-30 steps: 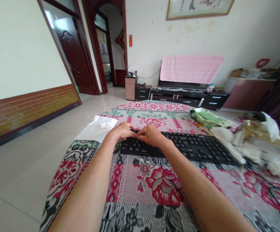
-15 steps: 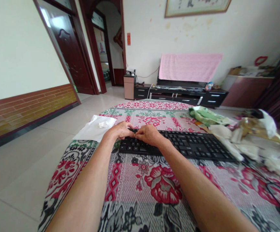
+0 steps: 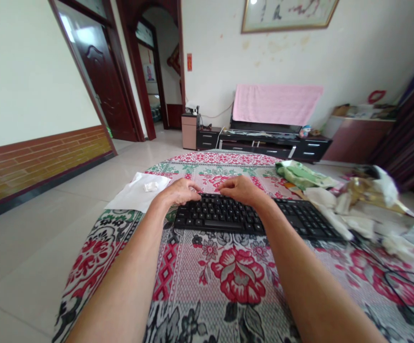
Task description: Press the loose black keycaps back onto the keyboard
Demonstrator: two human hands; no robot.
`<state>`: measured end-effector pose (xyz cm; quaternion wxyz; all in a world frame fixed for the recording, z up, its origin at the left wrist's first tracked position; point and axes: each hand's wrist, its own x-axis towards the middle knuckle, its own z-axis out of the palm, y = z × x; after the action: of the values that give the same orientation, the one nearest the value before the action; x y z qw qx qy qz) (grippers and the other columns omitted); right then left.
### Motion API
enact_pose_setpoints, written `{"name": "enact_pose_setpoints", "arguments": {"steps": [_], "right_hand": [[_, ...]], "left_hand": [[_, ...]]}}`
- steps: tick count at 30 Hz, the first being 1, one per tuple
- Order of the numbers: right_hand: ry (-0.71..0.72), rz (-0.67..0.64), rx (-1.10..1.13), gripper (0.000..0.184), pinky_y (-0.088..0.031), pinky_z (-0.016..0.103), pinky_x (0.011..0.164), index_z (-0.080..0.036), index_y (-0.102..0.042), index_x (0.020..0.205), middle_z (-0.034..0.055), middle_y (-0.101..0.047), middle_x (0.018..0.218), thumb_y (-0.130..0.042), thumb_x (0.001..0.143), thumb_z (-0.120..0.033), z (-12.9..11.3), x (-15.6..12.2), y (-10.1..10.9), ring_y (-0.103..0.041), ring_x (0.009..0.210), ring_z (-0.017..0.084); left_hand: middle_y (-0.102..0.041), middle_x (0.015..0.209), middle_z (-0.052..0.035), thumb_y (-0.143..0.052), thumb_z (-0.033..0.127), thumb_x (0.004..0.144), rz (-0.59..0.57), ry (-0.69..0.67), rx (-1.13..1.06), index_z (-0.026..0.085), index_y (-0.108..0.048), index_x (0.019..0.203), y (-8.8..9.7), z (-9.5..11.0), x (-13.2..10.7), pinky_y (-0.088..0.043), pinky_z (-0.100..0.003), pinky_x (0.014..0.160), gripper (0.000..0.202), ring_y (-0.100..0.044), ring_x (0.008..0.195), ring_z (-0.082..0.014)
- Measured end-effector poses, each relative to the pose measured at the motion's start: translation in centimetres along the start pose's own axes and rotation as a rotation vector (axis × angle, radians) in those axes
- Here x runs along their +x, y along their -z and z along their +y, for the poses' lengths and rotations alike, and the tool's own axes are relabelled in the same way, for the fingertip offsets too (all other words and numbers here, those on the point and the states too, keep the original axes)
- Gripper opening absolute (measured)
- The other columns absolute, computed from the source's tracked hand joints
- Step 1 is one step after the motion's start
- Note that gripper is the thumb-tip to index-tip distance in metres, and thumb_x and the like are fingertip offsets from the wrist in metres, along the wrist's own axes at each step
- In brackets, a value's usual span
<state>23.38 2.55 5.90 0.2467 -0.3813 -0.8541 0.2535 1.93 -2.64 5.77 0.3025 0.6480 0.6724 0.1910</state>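
Observation:
A black keyboard [image 3: 224,223] lies across the patterned tablecloth, its long side towards me. My left hand [image 3: 182,191] is at its back left corner; the thumb rests near the top row of keys, with a gap between it and the fingers. Over the back edge, right of the left hand, is my right hand [image 3: 242,188]. Its thumb and fingertips come together in a pinch, and whatever may be between them is too small to make out. My right forearm covers part of the keys.
White paper [image 3: 131,197] with a small crumpled white piece [image 3: 151,186] lies left of the keyboard. A green bag [image 3: 302,174], torn wrapping [image 3: 362,200] and a black cable [image 3: 389,281] are on the right. Beyond the table stands a TV under a pink towel [image 3: 276,104].
My right hand has moved right and up, away from my left hand, uncovering keys between them. My left hand has stayed at the back left corner. The view has shifted slightly.

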Motion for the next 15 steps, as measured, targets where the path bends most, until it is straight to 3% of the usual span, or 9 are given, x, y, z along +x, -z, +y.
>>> {"name": "enact_pose_setpoints", "arguments": {"steps": [6,10,15], "right_hand": [[-0.028,-0.176,-0.138,0.021,-0.04,0.024,0.057,-0.017,-0.073,0.083,0.0011,-0.069,0.071,-0.062,0.066,-0.022,0.8,-0.3,-0.1,-0.057,0.063,0.013],[-0.002,-0.178,-0.175,0.022,-0.04,0.023,0.059,-0.017,-0.073,0.085,0.0014,-0.069,0.072,-0.063,0.066,-0.021,0.2,-0.3,-0.8,-0.058,0.065,0.013],[0.05,-0.115,-0.203,0.015,-0.036,0.023,0.053,-0.016,-0.072,0.071,0.001,-0.066,0.062,-0.058,0.071,-0.021,-0.9,-0.1,-1.6,-0.055,0.058,0.012]], "left_hand": [[-0.052,0.055,0.0031,-0.062,0.03,0.068,-0.035,0.021,-0.015,0.019,-0.067,0.097,-0.9,0.4,0.2,-0.033,-0.023,0.044,0.031,-0.043,0.041,-0.0085],[-0.053,0.058,0.0028,-0.06,0.028,0.068,-0.017,0.029,-0.021,0.018,-0.067,0.094,-1.0,0.3,0.2,-0.032,-0.022,0.042,0.028,-0.043,0.041,-0.0083],[-0.055,0.06,0.0026,-0.061,0.031,0.068,-0.016,0.003,-0.076,0.017,-0.066,0.084,-0.5,0.4,-0.2,-0.033,-0.022,0.042,0.022,-0.045,0.042,-0.0076]]}}
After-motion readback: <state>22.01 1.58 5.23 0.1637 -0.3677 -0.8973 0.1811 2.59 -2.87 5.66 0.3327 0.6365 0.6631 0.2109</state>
